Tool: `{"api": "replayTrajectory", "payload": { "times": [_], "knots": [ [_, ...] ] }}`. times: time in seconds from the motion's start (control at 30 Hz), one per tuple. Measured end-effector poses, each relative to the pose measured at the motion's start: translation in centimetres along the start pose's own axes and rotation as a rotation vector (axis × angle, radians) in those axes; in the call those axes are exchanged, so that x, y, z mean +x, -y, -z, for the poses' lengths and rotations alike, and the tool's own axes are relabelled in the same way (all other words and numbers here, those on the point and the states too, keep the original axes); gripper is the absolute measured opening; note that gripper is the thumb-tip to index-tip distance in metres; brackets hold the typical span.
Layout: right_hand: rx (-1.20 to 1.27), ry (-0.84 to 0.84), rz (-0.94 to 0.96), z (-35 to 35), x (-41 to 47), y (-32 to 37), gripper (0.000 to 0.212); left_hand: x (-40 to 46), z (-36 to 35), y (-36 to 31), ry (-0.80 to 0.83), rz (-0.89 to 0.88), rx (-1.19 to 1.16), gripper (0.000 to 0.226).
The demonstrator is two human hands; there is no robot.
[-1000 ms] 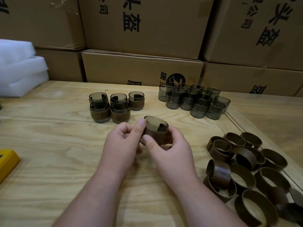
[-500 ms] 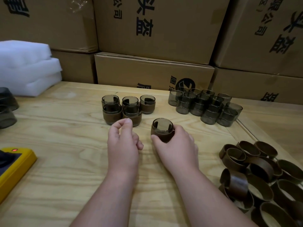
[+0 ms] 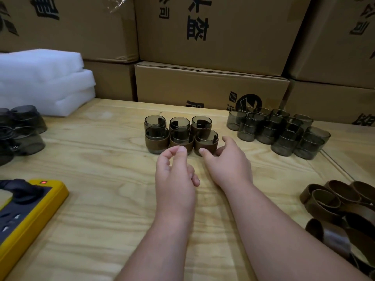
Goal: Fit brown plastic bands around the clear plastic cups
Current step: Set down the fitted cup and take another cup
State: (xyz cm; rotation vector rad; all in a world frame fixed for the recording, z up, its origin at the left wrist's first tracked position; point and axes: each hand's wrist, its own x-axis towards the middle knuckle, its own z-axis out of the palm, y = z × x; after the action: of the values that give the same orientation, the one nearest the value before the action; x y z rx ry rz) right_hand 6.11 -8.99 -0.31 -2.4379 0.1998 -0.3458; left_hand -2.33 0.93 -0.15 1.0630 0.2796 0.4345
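Six banded cups [image 3: 178, 134] stand in two rows on the table [image 3: 101, 163]; the right hand [image 3: 227, 165] curls its grip round the newest banded cup [image 3: 206, 142], probably squaring it into its row. Just left of that grip, the left hand [image 3: 175, 177] hangs loosely curled, holding nothing. Right of the grip wait bare cups [image 3: 280, 130]; nearer, loose brown bands [image 3: 341, 207].

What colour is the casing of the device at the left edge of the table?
Yellow, with a dark grey face; the device shows in the head view, the only one.
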Motion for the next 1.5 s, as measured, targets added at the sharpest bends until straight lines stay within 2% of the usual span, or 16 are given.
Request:
{"api": "replayTrajectory", "payload": {
  "times": [0.23,0.47,0.63,0.8,0.97,1.27,1.5],
  "knots": [
    [0.057,-0.014,-0.01,-0.1,0.5,-0.7,0.058,-0.2,-0.1,-0.1,0.0,0.011,0.024,0.012],
    [0.053,-0.109,-0.065,0.2,0.9,-0.9,0.053,-0.3,-0.2,-0.3,0.002,0.023,0.039,0.009],
    [0.009,-0.191,-0.214,1.4,2.6,-1.7,0.066,-0.4,-0.2,-0.4,0.001,0.028,0.02,0.009],
    [0.103,-0.374,-0.415,2.4,5.0,-2.9,0.089,-0.3,-0.1,-0.4,0.005,0.036,0.007,0.008],
    [0.18,-0.396,-0.548,2.7,6.7,-3.9,0.088,-0.2,-0.1,-0.4,0.001,0.042,-0.008,0.007],
    [0.169,-0.376,-0.462,2.9,5.1,-3.9,0.056,-0.2,-0.1,-0.2,0.017,0.036,0.015,0.007],
    [0.159,-0.285,-0.384,3.4,-0.1,-2.8,0.049,-0.4,-0.3,-0.3,0.027,0.033,0.022,0.007]
  ]
}}
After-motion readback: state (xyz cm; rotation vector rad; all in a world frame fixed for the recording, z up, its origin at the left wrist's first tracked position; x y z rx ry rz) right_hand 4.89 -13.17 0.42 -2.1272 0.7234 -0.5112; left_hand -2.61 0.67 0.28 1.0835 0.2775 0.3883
